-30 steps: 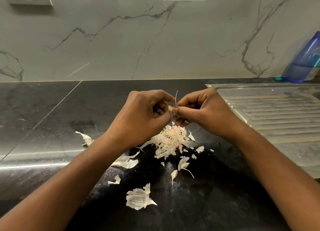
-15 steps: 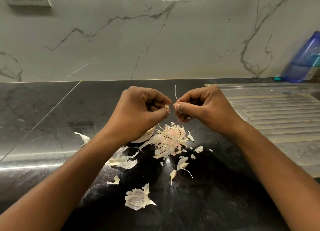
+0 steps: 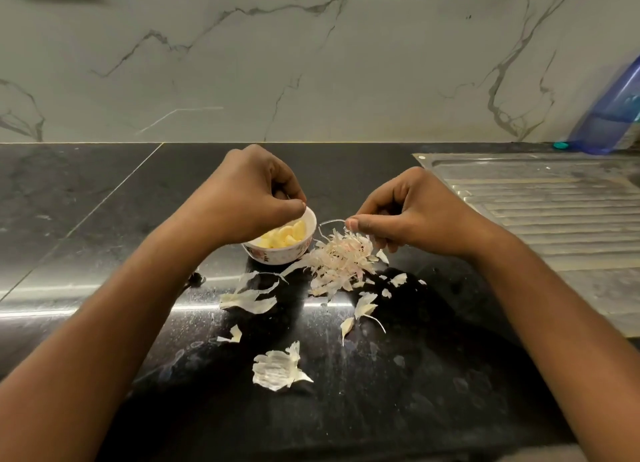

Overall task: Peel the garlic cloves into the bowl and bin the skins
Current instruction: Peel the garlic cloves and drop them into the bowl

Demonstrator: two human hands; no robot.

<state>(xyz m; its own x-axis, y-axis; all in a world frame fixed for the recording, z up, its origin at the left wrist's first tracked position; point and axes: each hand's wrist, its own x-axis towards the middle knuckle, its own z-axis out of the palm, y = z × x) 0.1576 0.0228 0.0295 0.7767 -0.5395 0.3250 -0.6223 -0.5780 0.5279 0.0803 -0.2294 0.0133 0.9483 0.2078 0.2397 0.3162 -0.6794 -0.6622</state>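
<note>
A small white bowl (image 3: 281, 254) stands on the black counter with several peeled yellow garlic cloves (image 3: 287, 235) in it. My left hand (image 3: 249, 191) hovers right over the bowl, thumb and fingers pinched shut. The clove it held is hidden inside them. To the right, my right hand (image 3: 412, 216) pinches a thin curled strip of skin (image 3: 330, 222) just above the pile of pinkish-white skins (image 3: 341, 261) beside the bowl.
Loose skin flakes lie in front of the bowl, among them one large piece (image 3: 277, 366) and another (image 3: 249, 299). A steel drainboard (image 3: 554, 202) fills the right side. A blue bottle (image 3: 613, 115) leans against the marble wall at the far right.
My hands have parted. The left one moved left over the bowl, which now shows. The right one dropped toward the skin pile with the pulled-off strip.
</note>
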